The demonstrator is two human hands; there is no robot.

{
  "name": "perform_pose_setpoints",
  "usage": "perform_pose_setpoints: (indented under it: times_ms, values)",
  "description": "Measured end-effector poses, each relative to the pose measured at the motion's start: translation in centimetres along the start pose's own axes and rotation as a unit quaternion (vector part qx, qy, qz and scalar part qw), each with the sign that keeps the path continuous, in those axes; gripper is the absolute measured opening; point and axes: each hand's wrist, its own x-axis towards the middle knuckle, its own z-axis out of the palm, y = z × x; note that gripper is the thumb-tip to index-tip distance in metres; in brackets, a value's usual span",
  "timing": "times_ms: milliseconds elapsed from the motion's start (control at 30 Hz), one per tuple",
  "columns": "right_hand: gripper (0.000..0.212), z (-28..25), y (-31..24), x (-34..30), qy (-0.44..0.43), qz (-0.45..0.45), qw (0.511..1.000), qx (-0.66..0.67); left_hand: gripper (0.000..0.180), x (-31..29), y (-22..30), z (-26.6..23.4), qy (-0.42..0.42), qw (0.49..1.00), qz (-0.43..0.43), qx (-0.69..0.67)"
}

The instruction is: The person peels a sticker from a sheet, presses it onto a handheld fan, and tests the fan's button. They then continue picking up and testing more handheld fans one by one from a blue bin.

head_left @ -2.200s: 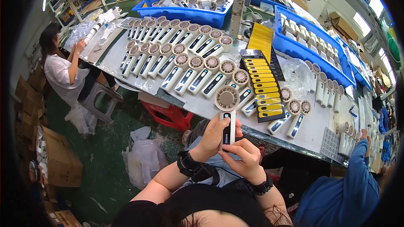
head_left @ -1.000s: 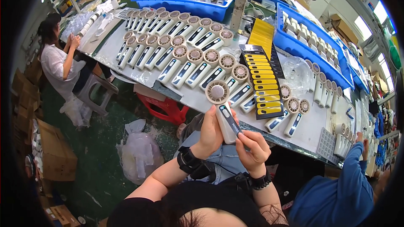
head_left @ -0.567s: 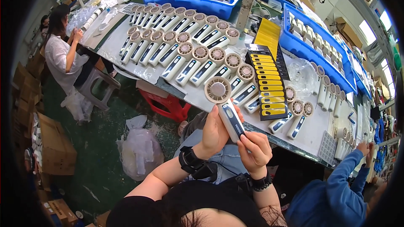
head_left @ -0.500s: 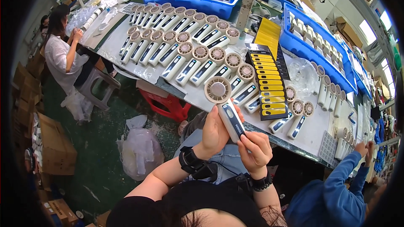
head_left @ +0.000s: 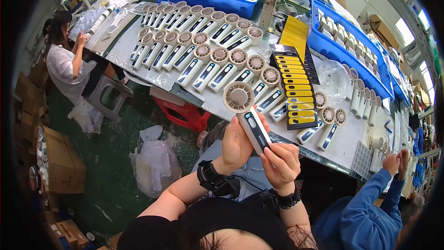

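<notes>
Fan [head_left: 253,127] in L hand [head_left: 235,146], prob. touching R hand [head_left: 283,165].

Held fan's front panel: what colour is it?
The front panel is dark, navy to near-black; it shows best in the head view.

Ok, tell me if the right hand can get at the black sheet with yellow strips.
Probably yes: the right hand touches the held fan's lower end, but the left hand also holds it, and nothing visible blocks the near end of the black sheet.

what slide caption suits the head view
Both hands hold a white handheld fan at a table lined with similar fans.
</notes>
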Motion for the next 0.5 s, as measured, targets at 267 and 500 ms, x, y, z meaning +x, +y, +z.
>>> perform_pose_setpoints:
  times_ms: [267,500]
  values:
    - [0.026,-0.01,-0.09,0.03,0.001,0.002,1.000,-0.007,0.057,-0.06,0.04,-0.15,-0.028,1.000,-0.001,-0.010]
    - [0.025,0.09,-0.12,0.11,-0.001,0.001,1.000,-0.007,0.059,-0.07,0.15,0.12,0.001,1.000,-0.002,0.003]
